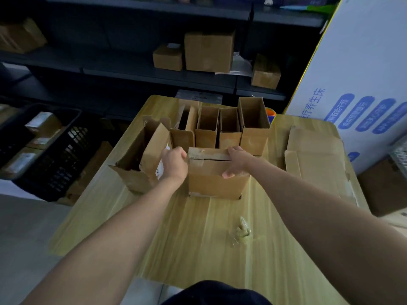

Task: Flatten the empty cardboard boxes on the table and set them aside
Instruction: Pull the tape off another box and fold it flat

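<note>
A closed brown cardboard box [214,181] with old tape on its top stands in the middle of the wooden table [198,249]. My left hand [175,160] grips its upper left edge. My right hand [236,160] holds its upper right corner, thumb on the front face. Behind it stands a row of several open, empty boxes [220,126]. An open box with raised flaps and a white label [141,155] sits to the left. Flattened cardboard [317,159] lies on the table's right side.
A crumpled clear wrapper [242,232] lies on the table near me. A black crate [44,148] with parcels stands on the left. Dark shelves [154,71] with boxes run behind. A large white printed carton [361,84] leans at the right, an orange tape roll [270,114] beside it.
</note>
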Available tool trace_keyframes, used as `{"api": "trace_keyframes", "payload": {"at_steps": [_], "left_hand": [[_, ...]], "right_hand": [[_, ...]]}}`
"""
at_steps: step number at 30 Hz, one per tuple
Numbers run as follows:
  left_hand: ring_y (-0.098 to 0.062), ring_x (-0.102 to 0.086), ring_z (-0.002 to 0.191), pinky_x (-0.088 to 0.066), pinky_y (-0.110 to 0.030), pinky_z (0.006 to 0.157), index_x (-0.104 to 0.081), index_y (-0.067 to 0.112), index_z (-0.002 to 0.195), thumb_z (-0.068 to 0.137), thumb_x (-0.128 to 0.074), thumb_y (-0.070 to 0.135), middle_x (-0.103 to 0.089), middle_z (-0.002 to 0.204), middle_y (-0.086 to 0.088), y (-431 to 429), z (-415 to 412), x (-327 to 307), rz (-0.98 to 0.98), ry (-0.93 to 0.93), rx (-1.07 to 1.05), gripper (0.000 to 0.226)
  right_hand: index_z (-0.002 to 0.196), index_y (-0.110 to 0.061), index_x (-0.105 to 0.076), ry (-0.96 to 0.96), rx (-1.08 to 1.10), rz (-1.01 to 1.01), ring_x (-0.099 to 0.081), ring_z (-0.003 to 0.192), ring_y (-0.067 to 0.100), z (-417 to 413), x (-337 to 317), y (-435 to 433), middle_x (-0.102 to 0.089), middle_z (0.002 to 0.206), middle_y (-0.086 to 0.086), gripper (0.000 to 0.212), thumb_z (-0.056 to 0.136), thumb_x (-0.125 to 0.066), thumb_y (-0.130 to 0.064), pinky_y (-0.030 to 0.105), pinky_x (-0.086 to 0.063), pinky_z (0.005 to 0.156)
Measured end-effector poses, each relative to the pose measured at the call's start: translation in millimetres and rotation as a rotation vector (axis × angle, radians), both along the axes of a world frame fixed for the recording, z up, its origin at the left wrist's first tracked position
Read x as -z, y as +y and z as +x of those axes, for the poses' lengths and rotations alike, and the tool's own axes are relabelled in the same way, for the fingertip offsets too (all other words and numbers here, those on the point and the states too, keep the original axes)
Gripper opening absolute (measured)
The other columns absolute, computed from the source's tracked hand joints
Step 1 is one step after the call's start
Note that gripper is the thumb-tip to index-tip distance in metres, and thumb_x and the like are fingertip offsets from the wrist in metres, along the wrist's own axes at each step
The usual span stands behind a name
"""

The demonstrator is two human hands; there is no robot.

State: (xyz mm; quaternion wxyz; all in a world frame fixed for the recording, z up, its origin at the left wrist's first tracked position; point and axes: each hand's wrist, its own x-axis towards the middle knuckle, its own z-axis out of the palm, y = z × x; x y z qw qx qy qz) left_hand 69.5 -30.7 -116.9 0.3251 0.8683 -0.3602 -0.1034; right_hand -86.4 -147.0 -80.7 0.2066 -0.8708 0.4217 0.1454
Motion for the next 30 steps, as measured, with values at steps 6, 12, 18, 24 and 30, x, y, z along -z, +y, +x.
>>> {"api": "trace_keyframes", "payload": {"at_steps": [6, 12, 18, 24, 30], "left_hand": [[-0.022, -0.057, 0.096, -0.04, -0.02, 0.079, -0.065, 0.0, 0.103, 0.082, -0.052, -0.005, -0.058, 0.114, -0.011, 6.6, -2.8, -3.4, 0.006, -0.083, 0.231, 0.025], [-0.02, -0.052, 0.086, -0.04, -0.029, 0.066, -0.047, 0.007, 0.111, 0.078, -0.067, 0.053, -0.049, 0.1, -0.004, -3.8, -15.1, -15.3, 0.088, -0.122, 0.215, 0.06], [-0.027, -0.058, 0.085, -0.043, -0.028, 0.067, -0.063, 0.01, 0.089, 0.09, -0.062, 0.026, -0.053, 0.102, -0.01, -14.1, -17.8, -20.0, 0.115, -0.197, 0.242, 0.016], [-0.022, -0.061, 0.08, -0.053, -0.032, 0.07, -0.058, 0.012, 0.068, 0.085, -0.06, 0.003, -0.061, 0.078, -0.003, -5.2, 8.2, -4.7, -0.104, 0.3, -0.135, 0.019], [-0.02, -0.055, 0.092, -0.05, -0.026, 0.075, -0.048, 0.017, 0.091, 0.083, -0.061, -0.005, -0.054, 0.1, -0.002, -7.4, 7.8, 5.6, -0.25, 0.645, -0.33, 0.027]], "right_hand": [[0.146, -0.008, -0.023, 0.035, 0.014, 0.009, -0.035, 0.132, 0.032, 4.4, -6.5, 2.3, -0.026, 0.147, 0.011, 0.093, 0.074, -0.078, -0.03, 0.044, -0.035, 0.108], [0.145, -0.01, -0.024, 0.098, 0.019, -0.02, -0.038, 0.128, 0.03, 11.1, -9.4, 5.0, -0.028, 0.144, 0.01, 0.092, 0.074, -0.078, -0.031, 0.044, -0.037, 0.107], [0.145, -0.01, -0.025, 0.104, 0.034, -0.026, -0.036, 0.13, 0.03, 10.3, -8.8, 5.9, -0.031, 0.143, 0.01, 0.091, 0.074, -0.077, -0.033, 0.044, -0.035, 0.108], [0.146, -0.009, -0.024, 0.075, 0.044, -0.016, -0.031, 0.134, 0.031, 7.4, -8.1, 6.0, -0.028, 0.146, 0.011, 0.092, 0.074, -0.077, -0.032, 0.044, -0.033, 0.109], [0.15, -0.017, -0.013, 0.096, -0.018, -0.024, -0.013, 0.141, 0.036, 11.4, -4.3, 5.0, -0.021, 0.153, 0.008, 0.101, 0.073, -0.077, -0.032, 0.053, -0.021, 0.112]]}}
